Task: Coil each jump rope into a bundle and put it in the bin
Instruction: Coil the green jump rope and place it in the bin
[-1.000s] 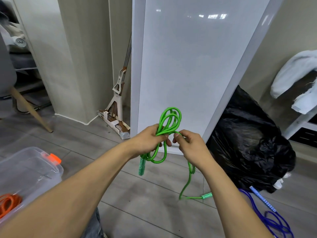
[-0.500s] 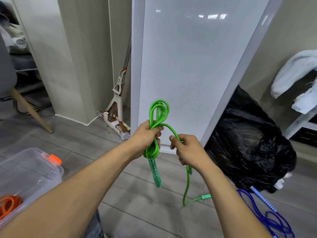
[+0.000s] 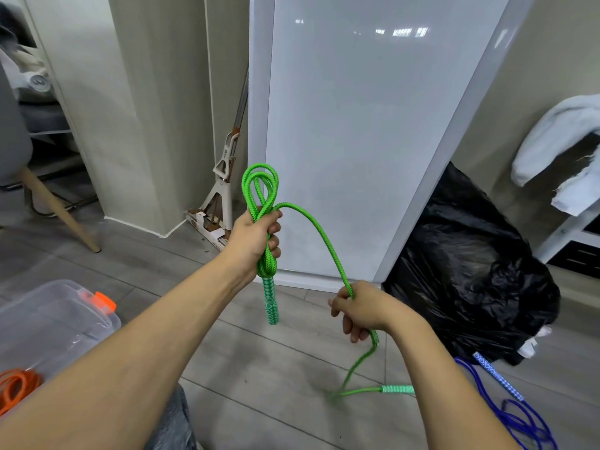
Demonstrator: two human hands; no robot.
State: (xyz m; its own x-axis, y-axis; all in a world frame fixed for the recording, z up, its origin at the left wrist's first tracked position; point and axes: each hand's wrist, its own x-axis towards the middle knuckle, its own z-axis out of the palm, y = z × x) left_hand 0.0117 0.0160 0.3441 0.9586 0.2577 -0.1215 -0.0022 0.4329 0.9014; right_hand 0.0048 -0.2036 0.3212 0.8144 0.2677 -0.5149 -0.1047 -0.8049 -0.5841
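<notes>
My left hand (image 3: 256, 237) grips a green jump rope (image 3: 259, 186) as a bundle of loops that stick up above the fist. One patterned green handle (image 3: 271, 300) hangs below that hand. A free strand arcs right and down to my right hand (image 3: 363, 308), which holds it lower and to the right. The strand runs on to the floor, ending in the second green handle (image 3: 397, 389). A clear plastic bin (image 3: 58, 323) with an orange latch stands at the lower left, with a coiled orange rope (image 3: 16, 386) inside. A blue jump rope (image 3: 519, 417) lies on the floor at the lower right.
A tall white panel (image 3: 357, 141) leans upright straight ahead. A full black rubbish bag (image 3: 470, 271) sits to its right, next to a white rack with towels (image 3: 565, 151). A squeeze mop (image 3: 220, 190) leans left of the panel. A chair leg (image 3: 61, 216) slants at far left.
My right hand has moved down and to the right, sliding along the free strand and drawing it out. The left hand has stayed up with the looped bundle, its handle now hanging straight down.
</notes>
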